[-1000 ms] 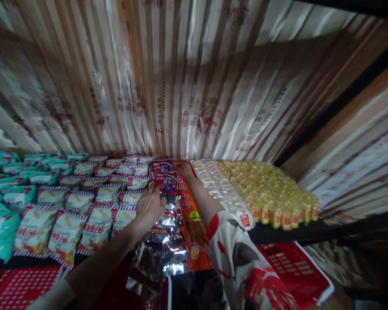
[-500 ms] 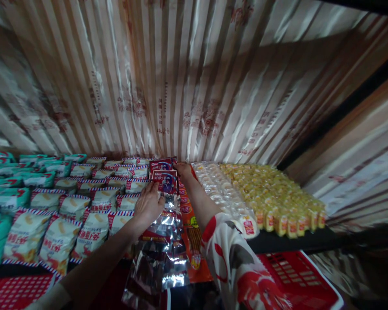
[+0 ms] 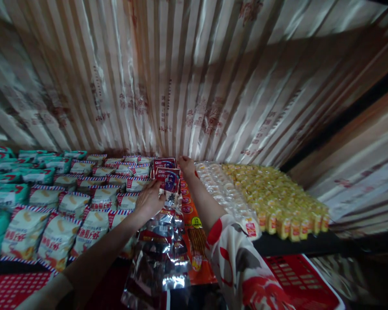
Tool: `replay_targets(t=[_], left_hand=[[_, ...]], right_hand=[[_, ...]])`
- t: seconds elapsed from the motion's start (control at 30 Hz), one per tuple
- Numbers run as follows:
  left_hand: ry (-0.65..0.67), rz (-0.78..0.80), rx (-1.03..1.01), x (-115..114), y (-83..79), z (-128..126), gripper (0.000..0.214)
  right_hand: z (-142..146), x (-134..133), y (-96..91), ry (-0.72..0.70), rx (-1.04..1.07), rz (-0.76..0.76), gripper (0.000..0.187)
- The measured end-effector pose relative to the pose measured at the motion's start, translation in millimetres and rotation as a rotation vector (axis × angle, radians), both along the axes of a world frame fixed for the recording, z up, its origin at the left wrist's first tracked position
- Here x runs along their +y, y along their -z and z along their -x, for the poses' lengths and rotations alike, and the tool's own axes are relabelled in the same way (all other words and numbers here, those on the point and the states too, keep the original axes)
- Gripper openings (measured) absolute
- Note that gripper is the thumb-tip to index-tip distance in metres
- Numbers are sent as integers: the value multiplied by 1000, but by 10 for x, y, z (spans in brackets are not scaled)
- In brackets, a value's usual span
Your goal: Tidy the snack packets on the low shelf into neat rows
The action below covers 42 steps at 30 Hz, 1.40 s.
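Observation:
My left hand [image 3: 150,200] is closed at the lower left corner of a dark red and purple snack packet [image 3: 168,180], thumb toward its front. Just behind stands a similar packet [image 3: 164,163]. My right hand [image 3: 187,167] is at the back of the row, just right of that rear packet, its fingers curled together. Anything in them is too small or hidden to make out. In front of my left hand, overlapping silvery and dark packets [image 3: 160,254] run toward the shelf's front. An orange packet [image 3: 195,241] lies beside them, under my right forearm.
White snack bags with striped edges [image 3: 56,239] fill the left, with green bags [image 3: 11,196] beyond. To the right are clear-wrapped white packs [image 3: 224,189] and yellow packs [image 3: 278,198]. Red baskets [image 3: 300,280] sit below the black shelf [image 3: 310,243]. A pleated curtain [image 3: 181,77] hangs behind.
My right hand has shifted slightly up and away from the rear packet's right edge, its fingers now more curled. My left hand stays at the front packet. The view has moved slightly.

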<state>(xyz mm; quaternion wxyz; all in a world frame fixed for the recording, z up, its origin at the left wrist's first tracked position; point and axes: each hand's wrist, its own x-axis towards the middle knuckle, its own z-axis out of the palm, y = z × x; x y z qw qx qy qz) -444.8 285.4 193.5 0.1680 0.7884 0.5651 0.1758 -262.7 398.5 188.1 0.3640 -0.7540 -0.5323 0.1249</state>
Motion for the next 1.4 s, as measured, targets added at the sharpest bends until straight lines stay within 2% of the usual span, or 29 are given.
replay_targets(t=[0.07, 0.1, 0.2, 0.27, 0.33, 0.4, 0.67, 0.77, 0.97, 1.13, 1.3, 1.4], left_hand=[[15, 17, -1, 15, -14, 7, 48], [23, 15, -2, 24, -15, 10, 49], [37, -14, -7, 48, 1, 10, 49], [41, -29, -5, 56, 16, 0, 47], [33, -40, 6, 46, 25, -17, 45], [9, -54, 27, 14, 32, -38, 46], [9, -197, 171, -233, 67, -121, 59], [11, -231, 216, -291, 44, -143, 58], [-4, -291, 207, -337, 29, -150, 55], [-38, -265, 170, -350, 79, -172, 54], [-33, -309, 137, -356, 135, -160, 52], [48, -382, 93, -413, 123, -127, 48]], right_hand=[[45, -46, -126, 1, 2, -21, 41], [88, -74, -194, -59, -2, -27, 41], [270, -180, -370, -420, -125, 45, 40], [389, -252, -429, -574, -324, 151, 42], [466, -309, -430, -627, -513, 236, 47], [490, -342, -389, -648, -616, 290, 51], [438, -349, -255, -587, -650, 310, 59], [443, -347, -241, -583, -650, 261, 59], [396, -342, -161, -570, -632, 95, 48], [368, -388, -100, -516, -576, -91, 45], [318, -552, -73, -419, -372, -337, 36], [193, -761, -61, -326, -220, -452, 32]])
